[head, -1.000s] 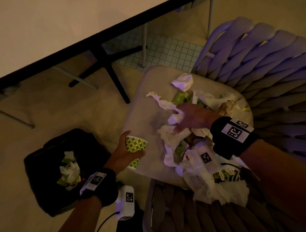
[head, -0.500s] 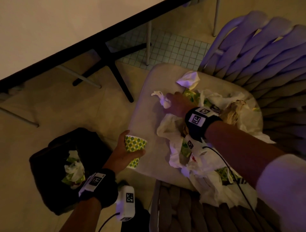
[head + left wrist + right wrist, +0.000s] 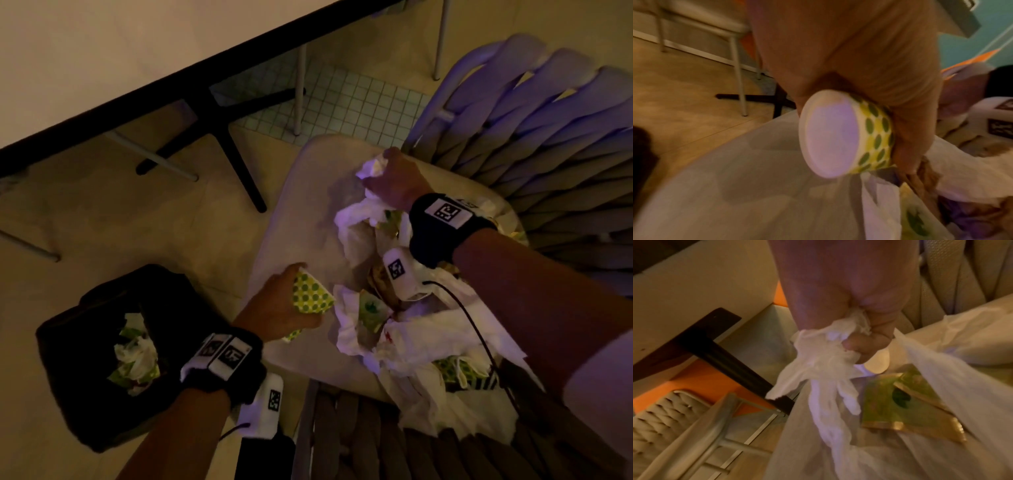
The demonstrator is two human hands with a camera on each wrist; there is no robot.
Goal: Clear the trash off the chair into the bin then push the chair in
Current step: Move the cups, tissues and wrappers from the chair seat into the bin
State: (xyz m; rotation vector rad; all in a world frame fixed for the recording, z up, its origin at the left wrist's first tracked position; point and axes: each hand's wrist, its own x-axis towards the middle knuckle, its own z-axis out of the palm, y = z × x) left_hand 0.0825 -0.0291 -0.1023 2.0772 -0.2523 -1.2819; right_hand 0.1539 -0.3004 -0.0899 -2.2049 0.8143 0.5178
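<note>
Dim warm light falls on the chair seat (image 3: 301, 219), where crumpled paper trash (image 3: 428, 329) lies heaped. It looks light and soft, best gathered by the bunch. Right hand (image 3: 394, 180) clenches white tissue (image 3: 818, 363) at the far edge; left hand (image 3: 277, 308) is curled round a dotted paper cup (image 3: 838, 134), beside the bin (image 3: 85, 342).

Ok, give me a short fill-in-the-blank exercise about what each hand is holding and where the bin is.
1. The left hand holds a green-dotted paper ____.
2. The right hand clutches crumpled white ____ over the chair seat.
3. The black bin stands on the ____ beside the chair.

Missing words: cup; napkins; floor
</note>
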